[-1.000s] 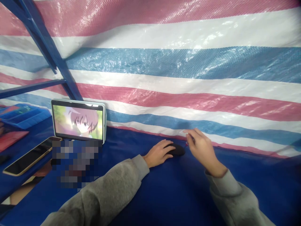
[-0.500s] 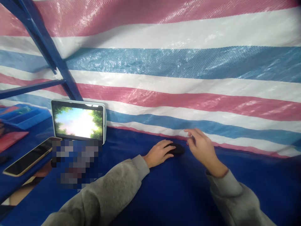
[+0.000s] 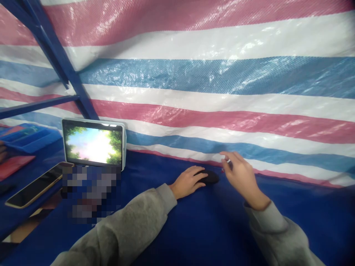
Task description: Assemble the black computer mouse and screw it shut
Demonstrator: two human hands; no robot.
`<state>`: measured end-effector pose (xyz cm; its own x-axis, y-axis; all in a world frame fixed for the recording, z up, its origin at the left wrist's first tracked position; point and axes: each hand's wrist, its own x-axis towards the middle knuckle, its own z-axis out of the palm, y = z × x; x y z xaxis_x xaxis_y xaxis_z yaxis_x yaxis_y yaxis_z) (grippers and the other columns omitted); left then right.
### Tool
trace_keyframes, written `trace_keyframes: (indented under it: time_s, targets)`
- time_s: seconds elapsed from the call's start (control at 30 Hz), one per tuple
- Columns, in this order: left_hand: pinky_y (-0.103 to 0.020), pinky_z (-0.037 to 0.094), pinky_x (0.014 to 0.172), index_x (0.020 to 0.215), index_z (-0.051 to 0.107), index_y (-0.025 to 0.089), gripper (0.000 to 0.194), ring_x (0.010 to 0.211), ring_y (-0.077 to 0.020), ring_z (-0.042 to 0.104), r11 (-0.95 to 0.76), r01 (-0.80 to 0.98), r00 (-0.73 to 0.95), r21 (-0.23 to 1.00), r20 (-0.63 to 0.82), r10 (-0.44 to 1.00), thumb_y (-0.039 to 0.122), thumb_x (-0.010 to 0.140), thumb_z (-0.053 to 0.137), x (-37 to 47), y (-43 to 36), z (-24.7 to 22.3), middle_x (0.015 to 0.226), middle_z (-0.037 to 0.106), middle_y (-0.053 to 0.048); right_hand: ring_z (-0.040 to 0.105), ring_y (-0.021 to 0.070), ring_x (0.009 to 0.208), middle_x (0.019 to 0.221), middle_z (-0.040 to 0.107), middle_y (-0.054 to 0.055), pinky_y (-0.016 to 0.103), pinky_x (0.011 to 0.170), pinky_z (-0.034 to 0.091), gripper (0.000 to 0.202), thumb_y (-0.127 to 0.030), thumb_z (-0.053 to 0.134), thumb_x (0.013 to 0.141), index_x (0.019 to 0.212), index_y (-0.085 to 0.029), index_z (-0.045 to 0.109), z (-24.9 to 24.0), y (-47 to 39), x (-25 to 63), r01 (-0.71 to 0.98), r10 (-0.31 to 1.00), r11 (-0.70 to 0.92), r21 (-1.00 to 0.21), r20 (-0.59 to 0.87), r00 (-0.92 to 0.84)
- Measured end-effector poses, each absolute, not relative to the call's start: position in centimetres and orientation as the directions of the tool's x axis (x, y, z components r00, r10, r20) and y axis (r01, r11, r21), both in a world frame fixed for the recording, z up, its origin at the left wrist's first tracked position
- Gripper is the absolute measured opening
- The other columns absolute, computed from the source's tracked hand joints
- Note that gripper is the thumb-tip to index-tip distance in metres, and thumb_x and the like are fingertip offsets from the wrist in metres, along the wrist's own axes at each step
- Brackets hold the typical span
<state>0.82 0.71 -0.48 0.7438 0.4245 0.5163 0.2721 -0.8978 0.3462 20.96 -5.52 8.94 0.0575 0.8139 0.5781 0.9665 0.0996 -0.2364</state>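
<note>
A rounded black computer mouse (image 3: 212,177) lies on the blue tabletop near its back edge. My left hand (image 3: 188,181) rests against its left side, with the fingers curled over it. To the right of the mouse, my right hand (image 3: 240,175) is held near the striped sheet, thumb and fingers bent toward each other. Between them shows something small, dark and whitish (image 3: 229,162), too small to make out. Grey sleeves cover both my forearms.
A lit tablet (image 3: 93,144) stands at the back left, with a phone (image 3: 39,184) in front of it. Farther left are a blue tray (image 3: 33,142), a red flat item (image 3: 16,166) and part of another person's hand (image 3: 2,151). A striped sheet (image 3: 194,74) hangs behind the blue table (image 3: 199,232).
The view has shifted very slightly. The small thing at my right fingertips shows a little more clearly; my left hand stays on the mouse.
</note>
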Motion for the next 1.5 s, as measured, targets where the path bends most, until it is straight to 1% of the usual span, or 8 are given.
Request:
trace_keyframes:
  time_s: [0.27, 0.57, 0.7, 0.87, 1.23, 1.33, 1.43, 1.5]
  targets:
    - [-0.041, 0.04, 0.113, 0.127, 0.057, 0.021, 0.035, 0.128, -0.0229, 0.051, -0.904, 0.26, 0.743, 0.34, 0.527, 0.412, 0.039, 0.097, 0.054, 0.9, 0.8, -0.6, 0.138, 0.053, -0.009, 0.062, 0.0194, 0.073, 0.098, 0.064, 0.007, 0.032, 0.065, 0.047, 0.035, -0.02, 0.043, 0.086, 0.117, -0.019, 0.062, 9.0, -5.4, 21.1, 0.967, 0.831, 0.084, -0.24, 0.552, 0.065]
    - [-0.042, 0.038, 0.113, 0.131, 0.053, 0.024, 0.037, 0.131, -0.0233, 0.049, -0.874, 0.292, 0.746, 0.388, 0.479, 0.462, 0.039, 0.097, 0.054, 0.8, 0.9, -0.7, 0.141, 0.051, -0.008, 0.058, 0.0157, 0.064, 0.092, 0.063, 0.005, 0.034, 0.07, 0.049, 0.035, -0.021, 0.046, 0.082, 0.113, -0.02, 0.063, 10.4, -5.9, 22.4, 0.88, 0.841, 0.16, -0.447, 0.529, 0.116]
    - [-0.042, 0.039, 0.112, 0.14, 0.045, 0.026, 0.053, 0.133, -0.0257, 0.046, -0.845, 0.316, 0.76, 0.432, 0.417, 0.498, 0.035, 0.091, 0.065, 0.7, 1.1, -0.8, 0.145, 0.045, -0.008, 0.063, 0.0168, 0.066, 0.09, 0.067, 0.004, 0.032, 0.065, 0.051, 0.031, -0.034, 0.053, 0.085, 0.111, -0.022, 0.064, 11.1, -6.7, 23.3, 0.754, 0.94, 0.209, -0.622, 0.34, 0.02]
    - [-0.034, 0.05, 0.097, 0.139, 0.046, 0.029, 0.049, 0.116, -0.0216, 0.059, -0.771, 0.335, 0.724, 0.542, 0.375, 0.579, 0.03, 0.093, 0.062, 0.6, 1.1, -0.4, 0.134, 0.05, -0.006, 0.069, 0.0203, 0.091, 0.098, 0.072, 0.003, 0.035, 0.087, 0.053, 0.038, -0.028, 0.06, 0.082, 0.12, -0.025, 0.063, 8.7, -7.7, 23.4, 0.613, 0.951, 0.209, -0.762, 0.013, -0.309]
    - [-0.037, 0.043, 0.104, 0.13, 0.05, 0.025, 0.031, 0.114, -0.0216, 0.058, -0.635, 0.279, 0.638, 0.721, 0.356, 0.683, 0.035, 0.1, 0.047, 0.9, 1.7, 0.2, 0.124, 0.059, -0.006, 0.065, 0.0195, 0.082, 0.088, 0.07, 0.002, 0.033, 0.076, 0.052, 0.026, -0.01, 0.06, 0.074, 0.093, -0.025, 0.069, 4.9, -8.7, 19.9, 0.793, 0.9, 0.376, -0.48, -0.015, -0.435]
    - [-0.037, 0.043, 0.104, 0.13, 0.049, 0.026, 0.032, 0.114, -0.0218, 0.056, -0.63, 0.311, 0.624, 0.711, 0.347, 0.7, 0.037, 0.101, 0.044, 0.9, 1.8, 0.1, 0.122, 0.059, -0.006, 0.064, 0.0203, 0.088, 0.093, 0.069, 0.005, 0.036, 0.083, 0.052, 0.014, -0.023, 0.057, 0.086, 0.095, -0.024, 0.067, 4.5, -8.3, 20.2, 0.789, 0.909, 0.41, -0.458, 0.137, -0.394]
    - [-0.037, 0.042, 0.103, 0.129, 0.051, 0.026, 0.031, 0.113, -0.0214, 0.055, -0.645, 0.338, 0.637, 0.686, 0.338, 0.693, 0.038, 0.102, 0.041, 1.0, 1.8, 0.0, 0.119, 0.06, -0.005, 0.059, 0.0239, 0.112, 0.117, 0.065, 0.01, 0.044, 0.101, 0.045, 0.028, -0.032, 0.046, 0.094, 0.113, -0.022, 0.064, 3.2, -7.4, 21.2, 0.823, 0.897, 0.384, -0.419, 0.379, -0.226]
    - [-0.037, 0.041, 0.103, 0.126, 0.054, 0.027, 0.031, 0.111, -0.0207, 0.055, -0.664, 0.365, 0.655, 0.652, 0.328, 0.681, 0.039, 0.103, 0.038, 1.0, 1.8, -0.1, 0.117, 0.06, -0.004, 0.051, 0.0278, 0.126, 0.135, 0.055, 0.013, 0.048, 0.106, 0.042, 0.041, -0.041, 0.052, 0.091, 0.127, -0.022, 0.057, 1.9, -6.8, 21.9, 0.842, 0.896, 0.344, -0.417, 0.414, -0.161]
